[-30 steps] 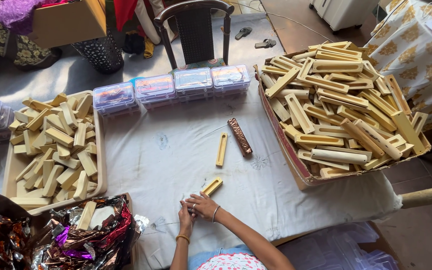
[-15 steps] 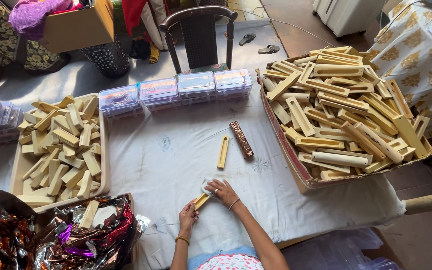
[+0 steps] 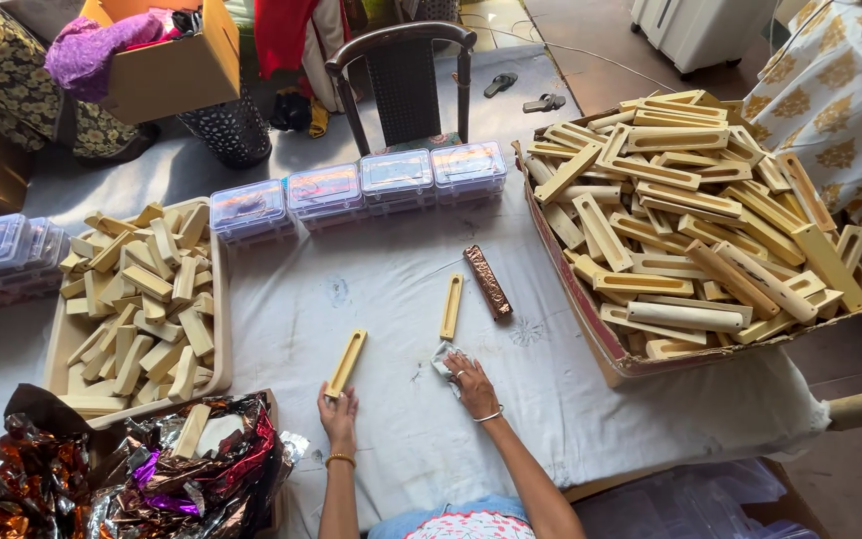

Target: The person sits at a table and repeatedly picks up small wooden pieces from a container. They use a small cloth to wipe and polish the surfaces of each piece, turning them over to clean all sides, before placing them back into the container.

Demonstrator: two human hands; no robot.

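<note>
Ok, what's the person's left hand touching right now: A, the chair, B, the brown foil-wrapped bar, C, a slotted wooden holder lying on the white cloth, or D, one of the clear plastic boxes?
C: the left hand rests at the near end of a slotted wooden holder lying on the white cloth, while the brown foil-wrapped bar lies untouched farther off.

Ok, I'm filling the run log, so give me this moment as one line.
left hand: holds slotted wooden piece on white cloth | right hand: on small crumpled wrapper | second wooden piece, brown wrapped bar lie ahead
</note>
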